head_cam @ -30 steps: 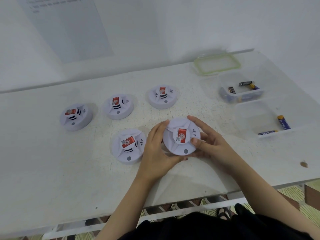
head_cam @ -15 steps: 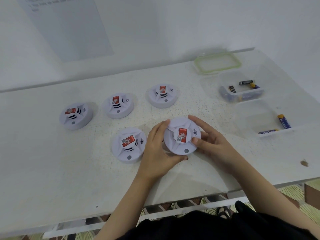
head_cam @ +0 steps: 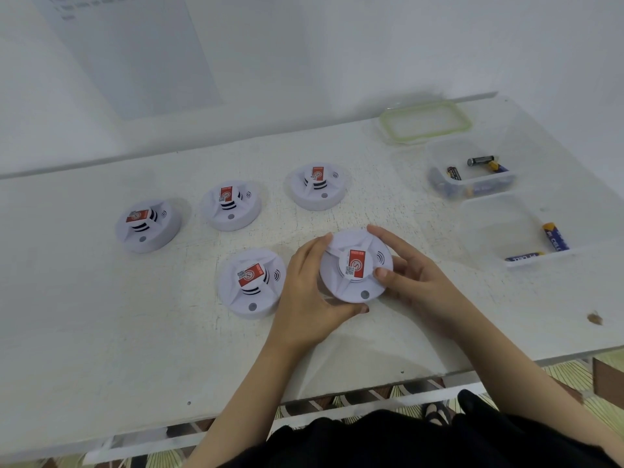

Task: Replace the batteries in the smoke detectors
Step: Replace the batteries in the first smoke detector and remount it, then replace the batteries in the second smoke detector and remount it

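1. Scanning from the left of the frame, you have four units lying closed and face up on the table (head_cam: 101, 315): the far-left detector (head_cam: 147, 226), the second detector (head_cam: 231, 205), the third detector (head_cam: 315, 186) and the lower detector (head_cam: 251, 282). None shows an open battery bay.
2. At centre, the held detector (head_cam: 354, 265) sits between your hands, also closed. Your left hand (head_cam: 305, 292) curls its fingers round the left rim. Your right hand (head_cam: 415, 278) wraps the right rim, thumb pressed on top. You look set to twist it open, so the job seems early.
3. At right, the upper tub (head_cam: 439, 157) holds several batteries (head_cam: 481, 160) and the lower tub (head_cam: 493, 228) holds two cells (head_cam: 555, 236). A green-edged lid (head_cam: 424, 121) lies above them.
4. Every underside is hidden, so you cannot tell which units already have fresh cells, nor which tub holds the spent ones. The wall sheet at upper left is unreadable.
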`<state>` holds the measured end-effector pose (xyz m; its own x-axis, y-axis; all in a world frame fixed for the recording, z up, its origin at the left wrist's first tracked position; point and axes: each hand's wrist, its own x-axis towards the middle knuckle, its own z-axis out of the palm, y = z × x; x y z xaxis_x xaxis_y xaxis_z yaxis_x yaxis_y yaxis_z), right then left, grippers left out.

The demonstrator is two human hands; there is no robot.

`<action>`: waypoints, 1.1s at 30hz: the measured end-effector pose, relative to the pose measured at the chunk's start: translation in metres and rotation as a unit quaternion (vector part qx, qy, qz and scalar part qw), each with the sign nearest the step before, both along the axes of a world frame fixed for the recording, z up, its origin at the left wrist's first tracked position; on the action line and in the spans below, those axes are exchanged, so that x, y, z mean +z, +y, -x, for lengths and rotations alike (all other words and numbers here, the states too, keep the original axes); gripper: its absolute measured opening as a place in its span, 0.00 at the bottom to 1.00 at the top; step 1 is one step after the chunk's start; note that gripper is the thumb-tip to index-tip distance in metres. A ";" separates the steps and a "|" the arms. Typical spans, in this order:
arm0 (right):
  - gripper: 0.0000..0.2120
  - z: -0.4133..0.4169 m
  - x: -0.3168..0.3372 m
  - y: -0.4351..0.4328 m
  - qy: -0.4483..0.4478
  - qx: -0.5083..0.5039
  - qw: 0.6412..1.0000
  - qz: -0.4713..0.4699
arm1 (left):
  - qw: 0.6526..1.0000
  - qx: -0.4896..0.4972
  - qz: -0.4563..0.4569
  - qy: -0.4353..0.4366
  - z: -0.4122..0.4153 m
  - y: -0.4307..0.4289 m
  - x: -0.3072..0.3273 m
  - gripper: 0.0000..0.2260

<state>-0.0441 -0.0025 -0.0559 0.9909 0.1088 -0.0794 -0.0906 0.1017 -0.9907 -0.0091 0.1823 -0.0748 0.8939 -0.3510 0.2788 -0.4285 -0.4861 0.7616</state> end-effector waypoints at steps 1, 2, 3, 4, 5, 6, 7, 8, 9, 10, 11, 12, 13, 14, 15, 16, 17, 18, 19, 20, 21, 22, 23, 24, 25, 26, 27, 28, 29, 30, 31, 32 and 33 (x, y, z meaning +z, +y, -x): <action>0.26 0.000 -0.001 0.000 -0.001 0.001 1.000 -0.001 | 1.000 0.000 0.000 0.001 0.000 0.000 0.000 0.43; 0.26 0.000 -0.001 0.000 -0.002 0.003 1.000 0.000 | 1.000 0.001 -0.001 0.004 0.000 0.000 0.000 0.43; 0.26 0.000 -0.001 0.000 -0.004 0.005 1.000 0.003 | 1.000 0.001 -0.002 0.007 0.000 0.000 0.001 0.43; 0.26 0.000 -0.001 0.000 -0.008 0.007 1.000 0.008 | 1.000 0.002 -0.004 0.009 0.000 0.000 0.001 0.44; 0.25 -0.001 -0.001 0.000 -0.013 0.006 1.000 0.016 | 1.000 0.002 -0.003 0.013 0.000 0.000 0.002 0.44; 0.25 -0.001 -0.002 0.000 -0.017 0.002 0.999 0.028 | 1.000 0.004 -0.001 0.020 0.001 0.001 0.002 0.44; 0.25 -0.002 -0.003 0.002 -0.022 -0.006 0.999 0.042 | 1.000 0.006 0.003 0.028 0.001 0.002 0.002 0.44; 0.24 -0.002 -0.004 0.003 -0.029 -0.015 0.998 0.060 | 0.999 0.009 0.005 0.033 0.000 0.002 0.002 0.44; 0.23 -0.003 -0.006 0.004 -0.041 -0.021 0.996 0.081 | 0.999 0.010 0.004 0.037 -0.001 0.003 0.002 0.44; 0.22 -0.003 -0.007 0.005 -0.056 -0.026 0.992 0.108 | 0.999 0.012 0.000 0.041 -0.001 0.003 0.001 0.44; 0.21 -0.006 -0.007 0.004 -0.074 -0.031 0.986 0.144 | 0.999 0.015 -0.004 0.045 -0.002 0.003 0.000 0.45; 0.21 -0.009 -0.006 0.004 -0.093 -0.035 0.978 0.183 | 0.999 0.018 -0.008 0.051 -0.002 0.003 0.000 0.45; 0.21 -0.013 -0.006 0.002 -0.115 -0.035 0.968 0.221 | 0.998 0.020 -0.011 0.058 -0.003 0.002 -0.001 0.46; 0.21 -0.017 -0.006 0.000 -0.145 -0.027 0.956 0.254 | 0.998 0.021 -0.014 0.064 -0.004 0.002 -0.001 0.46; 0.21 -0.021 -0.008 -0.003 -0.175 -0.016 0.942 0.287 | 0.997 0.022 -0.015 0.069 -0.004 0.002 -0.002 0.47; 0.21 -0.024 -0.012 -0.005 -0.190 -0.012 0.927 0.323 | 0.997 0.022 -0.017 0.074 -0.005 0.002 -0.003 0.47; 0.22 -0.026 -0.015 -0.006 -0.184 -0.022 0.914 0.360 | 0.997 0.020 -0.016 0.079 -0.005 0.001 -0.003 0.47; 0.25 -0.026 -0.017 -0.006 -0.161 -0.039 0.905 0.391 | 0.996 0.018 -0.012 0.087 -0.005 0.001 -0.002 0.47; 0.29 -0.025 -0.019 -0.007 -0.139 -0.054 0.898 0.415 | 0.995 0.014 -0.006 0.097 -0.005 0.001 -0.002 0.47; 0.31 -0.025 -0.020 -0.007 -0.126 -0.060 0.890 0.434 | 0.994 0.012 -0.002 0.109 -0.004 0.000 -0.002 0.47; 0.33 -0.025 -0.021 -0.006 -0.122 -0.061 0.882 0.451 | 0.993 0.011 0.002 0.119 -0.004 0.000 -0.002 0.48; 0.33 -0.026 -0.020 -0.004 -0.123 -0.059 0.875 0.464 | 0.992 0.011 0.007 0.127 -0.004 0.000 -0.003 0.48; 0.34 -0.027 -0.021 -0.003 -0.122 -0.056 0.872 0.472 | 0.991 0.013 0.012 0.133 -0.005 -0.001 -0.004 0.49; 0.34 -0.028 -0.019 -0.002 -0.120 -0.054 0.870 0.476 | 0.991 0.015 0.014 0.135 -0.005 -0.001 -0.005 0.49; 0.34 -0.028 -0.019 -0.002 -0.115 -0.053 0.870 0.477 | 0.991 0.017 0.014 0.133 -0.005 -0.001 -0.006 0.50; 0.34 -0.028 -0.019 -0.002 -0.111 -0.050 0.870 0.478 | 0.992 0.018 0.010 0.127 -0.005 -0.001 -0.006 0.50; 0.34 -0.028 -0.019 -0.003 -0.106 -0.045 0.871 0.478 | 0.993 0.018 0.002 0.120 -0.004 -0.002 -0.005 0.50; 0.35 -0.028 -0.020 -0.004 -0.104 -0.040 0.871 0.478 | 0.993 0.017 -0.007 0.113 -0.002 -0.001 -0.004 0.49; 0.35 -0.028 -0.020 -0.004 -0.106 -0.039 0.872 0.476 | 0.994 0.016 -0.015 0.103 0.001 0.000 -0.002 0.47; 0.34 -0.028 -0.019 -0.003 -0.110 -0.044 0.874 0.472 | 0.996 0.014 -0.021 0.087 0.005 0.002 0.002 0.45; 0.32 -0.027 -0.018 -0.002 -0.118 -0.054 0.875 0.466 | 0.998 0.009 -0.023 0.060 0.010 0.006 0.005 0.41; 0.29 -0.027 -0.016 0.002 -0.129 -0.068 0.876 0.460 | 0.999 0.006 -0.022 0.024 0.014 0.011 0.008 0.37; 0.26 -0.027 -0.013 0.007 -0.147 -0.081 0.874 0.456 | 1.000 0.009 -0.017 -0.018 0.017 0.018 0.011 0.32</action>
<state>-0.0175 0.0048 -0.0688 0.9798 -0.0106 0.1998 0.1233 -0.7545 -0.6446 -0.0264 0.2008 -0.0637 0.8903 -0.3441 0.2983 -0.4452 -0.5203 0.7287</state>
